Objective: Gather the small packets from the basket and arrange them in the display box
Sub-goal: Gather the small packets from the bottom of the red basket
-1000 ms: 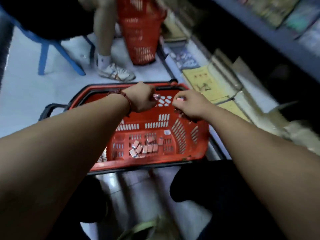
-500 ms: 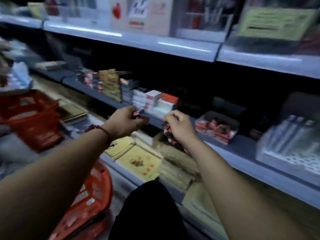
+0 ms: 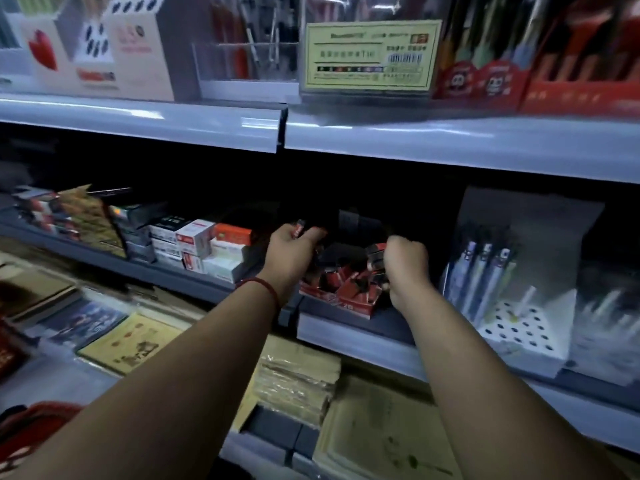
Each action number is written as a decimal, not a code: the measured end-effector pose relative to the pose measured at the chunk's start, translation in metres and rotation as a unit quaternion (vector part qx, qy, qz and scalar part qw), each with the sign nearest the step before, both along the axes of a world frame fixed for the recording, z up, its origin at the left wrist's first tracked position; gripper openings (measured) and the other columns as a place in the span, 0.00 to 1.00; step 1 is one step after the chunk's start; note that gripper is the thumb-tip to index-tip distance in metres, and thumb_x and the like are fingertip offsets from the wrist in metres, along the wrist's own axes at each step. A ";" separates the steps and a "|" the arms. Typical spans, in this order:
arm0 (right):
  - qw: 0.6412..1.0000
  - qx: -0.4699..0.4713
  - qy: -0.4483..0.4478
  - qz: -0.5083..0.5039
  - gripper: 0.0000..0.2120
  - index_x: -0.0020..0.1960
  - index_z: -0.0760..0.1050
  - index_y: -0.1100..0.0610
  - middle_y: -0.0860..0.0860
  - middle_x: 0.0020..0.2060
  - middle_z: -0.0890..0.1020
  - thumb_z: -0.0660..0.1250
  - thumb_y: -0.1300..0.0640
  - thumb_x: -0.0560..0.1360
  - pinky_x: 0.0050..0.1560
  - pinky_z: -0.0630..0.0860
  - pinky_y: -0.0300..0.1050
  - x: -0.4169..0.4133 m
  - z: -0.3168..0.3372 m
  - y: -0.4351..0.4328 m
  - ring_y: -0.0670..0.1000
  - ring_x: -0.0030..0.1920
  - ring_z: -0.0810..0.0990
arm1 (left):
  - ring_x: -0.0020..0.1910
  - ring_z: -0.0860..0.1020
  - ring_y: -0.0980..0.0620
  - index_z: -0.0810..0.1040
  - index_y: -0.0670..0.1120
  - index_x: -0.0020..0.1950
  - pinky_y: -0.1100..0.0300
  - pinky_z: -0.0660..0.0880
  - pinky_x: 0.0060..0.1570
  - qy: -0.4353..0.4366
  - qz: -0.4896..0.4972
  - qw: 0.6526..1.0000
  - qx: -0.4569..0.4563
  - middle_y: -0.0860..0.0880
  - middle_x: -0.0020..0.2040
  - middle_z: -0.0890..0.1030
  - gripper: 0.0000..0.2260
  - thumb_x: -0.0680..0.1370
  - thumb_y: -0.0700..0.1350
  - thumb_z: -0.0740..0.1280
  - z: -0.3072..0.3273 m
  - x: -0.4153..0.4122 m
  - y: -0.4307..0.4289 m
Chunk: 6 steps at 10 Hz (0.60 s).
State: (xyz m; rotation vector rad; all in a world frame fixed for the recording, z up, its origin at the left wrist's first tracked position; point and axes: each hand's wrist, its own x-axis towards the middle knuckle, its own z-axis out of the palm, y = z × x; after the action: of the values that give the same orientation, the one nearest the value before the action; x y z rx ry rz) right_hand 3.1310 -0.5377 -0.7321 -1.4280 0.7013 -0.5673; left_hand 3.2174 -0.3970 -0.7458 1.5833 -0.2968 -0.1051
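A red display box (image 3: pixel 349 299) stands on the middle shelf, with several small red and black packets (image 3: pixel 341 277) lying in it. My left hand (image 3: pixel 292 252) hovers over the box's left side, closed around small packets, one (image 3: pixel 298 228) sticking up between thumb and fingers. My right hand (image 3: pixel 407 261) is at the box's right side, gripping a stack of packets (image 3: pixel 376 259). Only a red corner of the basket (image 3: pixel 41 415) shows at the bottom left.
White and red cartons (image 3: pixel 201 249) are stacked left of the box. A pen display stand (image 3: pixel 509 292) sits to its right. The upper shelf edge (image 3: pixel 381 140) overhangs the hands. Notebooks and paper pads (image 3: pixel 298 379) lie on the lower shelf.
The view has swung from the basket on the floor up to the shelf. Both hands have carried their packets forward to the red display box.
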 end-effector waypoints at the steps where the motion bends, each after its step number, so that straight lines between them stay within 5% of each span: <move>1: 0.999 -0.003 0.032 0.004 0.16 0.36 0.70 0.57 0.54 0.32 0.72 0.58 0.64 0.81 0.34 0.67 0.44 0.022 -0.011 -0.007 0.54 0.33 0.73 | 0.41 0.84 0.41 0.79 0.38 0.52 0.47 0.83 0.36 0.014 0.031 0.999 0.016 0.40 0.43 0.83 0.16 0.76 0.51 0.72 -0.012 0.018 -0.018; 3: 0.991 -0.086 0.070 0.070 0.18 0.35 0.68 0.50 0.46 0.34 0.73 0.58 0.59 0.83 0.44 0.72 0.41 0.038 -0.028 -0.002 0.45 0.34 0.71 | 0.45 0.82 0.46 0.82 0.39 0.52 0.50 0.81 0.46 -0.003 -0.016 0.995 0.102 0.45 0.42 0.83 0.11 0.79 0.47 0.70 -0.027 0.034 -0.034; 4: 0.980 -0.151 0.084 0.097 0.17 0.37 0.72 0.53 0.48 0.34 0.75 0.57 0.58 0.84 0.39 0.71 0.40 0.035 -0.029 -0.005 0.50 0.38 0.75 | 0.49 0.85 0.46 0.83 0.41 0.53 0.49 0.82 0.53 -0.005 -0.082 0.981 0.178 0.45 0.47 0.86 0.17 0.77 0.55 0.72 -0.026 0.036 -0.033; 5: 0.976 -0.184 0.089 0.071 0.18 0.34 0.72 0.58 0.54 0.33 0.75 0.58 0.59 0.82 0.39 0.67 0.46 0.026 -0.028 -0.009 0.55 0.37 0.73 | 0.49 0.85 0.49 0.83 0.44 0.50 0.50 0.81 0.57 -0.006 -0.093 0.985 0.148 0.47 0.48 0.86 0.18 0.75 0.59 0.70 -0.026 0.034 -0.029; 6: 0.974 -0.205 0.078 0.063 0.23 0.27 0.63 0.57 0.51 0.26 0.66 0.58 0.61 0.81 0.33 0.59 0.46 0.018 -0.030 -0.007 0.52 0.30 0.65 | 0.44 0.79 0.49 0.80 0.44 0.45 0.50 0.76 0.51 -0.010 -0.066 0.994 0.092 0.46 0.42 0.82 0.23 0.74 0.63 0.59 -0.022 0.027 -0.028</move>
State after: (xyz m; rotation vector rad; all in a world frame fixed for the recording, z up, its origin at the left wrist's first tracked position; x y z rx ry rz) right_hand 3.1493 -0.5445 -0.7624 -1.9043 0.6324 -0.5225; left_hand 3.2448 -0.4247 -0.7677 1.7485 -0.4168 -0.2235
